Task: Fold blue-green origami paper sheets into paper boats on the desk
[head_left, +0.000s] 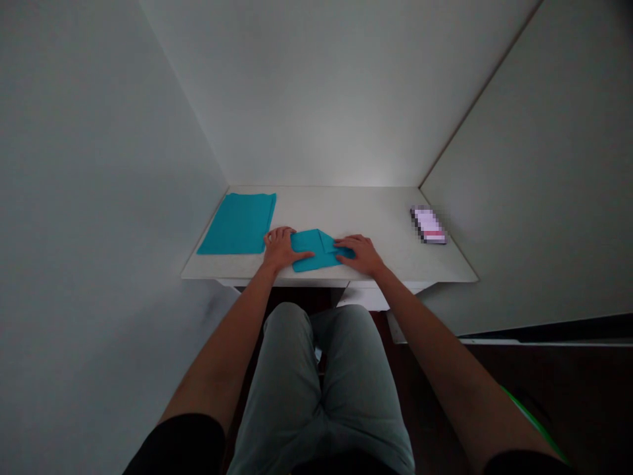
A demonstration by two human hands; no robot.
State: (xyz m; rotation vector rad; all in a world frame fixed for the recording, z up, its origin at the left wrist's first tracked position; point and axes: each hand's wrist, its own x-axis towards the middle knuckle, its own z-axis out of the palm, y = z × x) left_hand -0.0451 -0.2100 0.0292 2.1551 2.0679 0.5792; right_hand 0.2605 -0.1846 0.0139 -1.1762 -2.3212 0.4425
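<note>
A folded sheet of turquoise paper (311,252) lies on the white desk in front of me, with a triangular flap showing near its upper right. My left hand (283,249) rests at its left end, thumb stretched across the paper and fingers spread. At the right end, my right hand (360,254) lies on the paper with its fingers extended to the left, over the flap's edge. Part of the paper's right side is hidden under that hand. Neither hand appears to grip the sheet.
Flat turquoise sheets (240,224) lie stacked at the desk's left. A phone (428,225) with a blurred screen lies near the right edge. Walls enclose the white desk (341,204) at the back and both sides. My legs are below its front edge.
</note>
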